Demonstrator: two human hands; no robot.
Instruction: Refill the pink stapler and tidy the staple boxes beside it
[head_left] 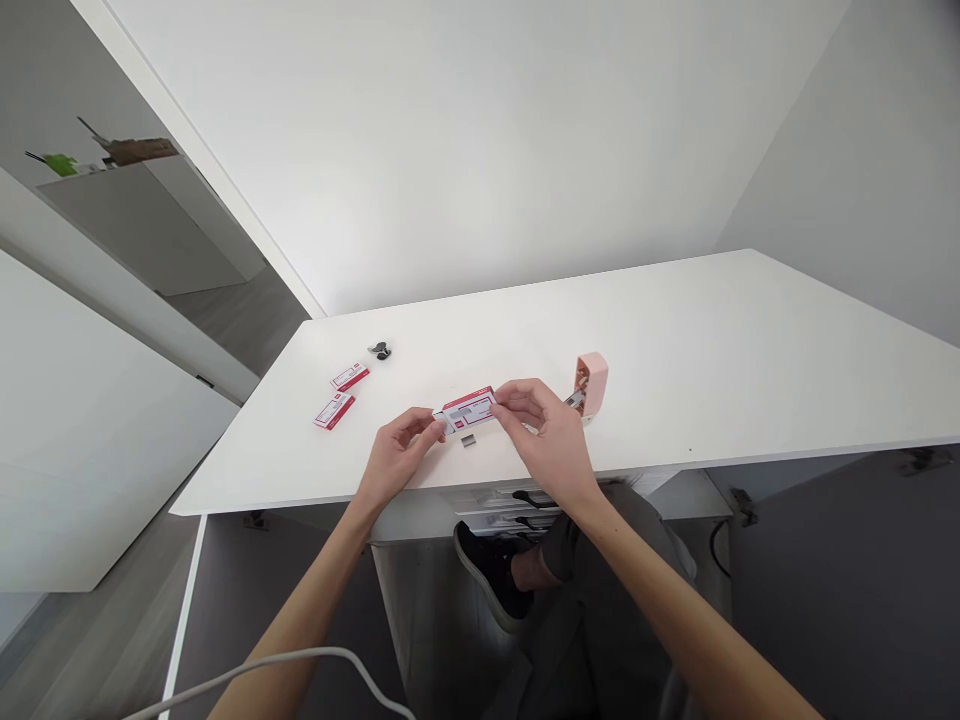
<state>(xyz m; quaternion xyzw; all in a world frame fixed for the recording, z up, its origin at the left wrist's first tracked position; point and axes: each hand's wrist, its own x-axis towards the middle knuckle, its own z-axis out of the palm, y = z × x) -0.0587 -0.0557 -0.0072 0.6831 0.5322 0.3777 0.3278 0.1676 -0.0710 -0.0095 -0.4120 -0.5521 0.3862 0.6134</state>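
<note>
Between my two hands is a small red and white staple box (469,409), raised just over the white table. The fingers of my left hand (403,452) pinch its left end, where a white flap shows. My right hand (546,432) grips the right end between thumb and fingers. A short grey strip of staples (469,440) lies on the table just below the box. Beside my right hand stands a pink stapler (592,384), opened up, with its metal inside partly hidden by that hand.
Two more red and white boxes (349,376) (334,410) lie on the left of the white table (675,340). Behind them is a small black object (381,350), perhaps a staple remover. A white cable (315,653) crosses the lower left. Drawers (495,500) sit under the table.
</note>
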